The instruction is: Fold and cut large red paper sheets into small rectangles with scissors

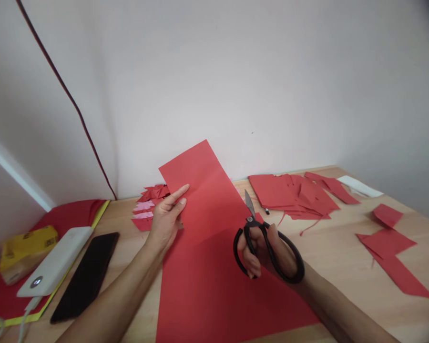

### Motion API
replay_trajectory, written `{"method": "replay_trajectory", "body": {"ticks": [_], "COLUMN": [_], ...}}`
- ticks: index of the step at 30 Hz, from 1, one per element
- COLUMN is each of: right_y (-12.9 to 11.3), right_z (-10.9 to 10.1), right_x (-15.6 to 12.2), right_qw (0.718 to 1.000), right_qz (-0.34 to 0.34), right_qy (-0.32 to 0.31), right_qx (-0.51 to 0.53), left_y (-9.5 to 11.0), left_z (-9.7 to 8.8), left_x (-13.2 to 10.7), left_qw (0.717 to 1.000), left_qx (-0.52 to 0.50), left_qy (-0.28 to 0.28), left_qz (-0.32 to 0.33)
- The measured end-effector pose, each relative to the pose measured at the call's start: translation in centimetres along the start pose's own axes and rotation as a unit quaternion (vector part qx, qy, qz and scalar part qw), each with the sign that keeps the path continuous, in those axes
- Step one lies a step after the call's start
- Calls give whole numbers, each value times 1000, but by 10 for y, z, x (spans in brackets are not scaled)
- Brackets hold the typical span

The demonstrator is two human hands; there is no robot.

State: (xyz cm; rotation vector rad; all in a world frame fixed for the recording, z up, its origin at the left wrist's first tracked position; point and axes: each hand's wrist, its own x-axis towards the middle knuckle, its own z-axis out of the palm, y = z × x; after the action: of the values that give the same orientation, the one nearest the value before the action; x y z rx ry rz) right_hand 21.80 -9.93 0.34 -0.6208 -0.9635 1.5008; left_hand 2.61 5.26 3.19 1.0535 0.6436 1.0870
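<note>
A large sheet of red paper (214, 281) is in front of me, its upper part raised off the table. My left hand (166, 219) pinches its left edge, thumb and forefinger showing on the near face. In my right hand (260, 250) is a pair of scissors (250, 220) with black loop handles, my fingers through the loops. The short metal blades point up and away, beside the right edge of the paper; they look nearly closed. Whether they touch the paper I cannot tell.
Red paper pieces (293, 195) lie at the back right, more scraps (393, 247) at the far right. Red and pink cut paper (145, 209) sits behind my left hand. At left are a black phone (87, 276), a white power bank (57, 262) and a yellow packet (28, 252).
</note>
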Motion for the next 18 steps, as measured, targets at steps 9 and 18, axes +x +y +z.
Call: {"method": "replay_trajectory", "body": {"ticks": [9,18], "right_y": [-4,-8], "right_z": [-2,-1], "right_x": [-4,-5], "right_qw": [999,999], "right_qz": [9,20], "right_qy": [-40,-50], "right_qx": [29,6], "left_y": [5,0], "left_z": [-6,-12], "left_x": [7,10], "left_qw": [999,998], "left_qx": [2,-14], "left_qy": [8,-3], "left_qz": [-35,-59]}}
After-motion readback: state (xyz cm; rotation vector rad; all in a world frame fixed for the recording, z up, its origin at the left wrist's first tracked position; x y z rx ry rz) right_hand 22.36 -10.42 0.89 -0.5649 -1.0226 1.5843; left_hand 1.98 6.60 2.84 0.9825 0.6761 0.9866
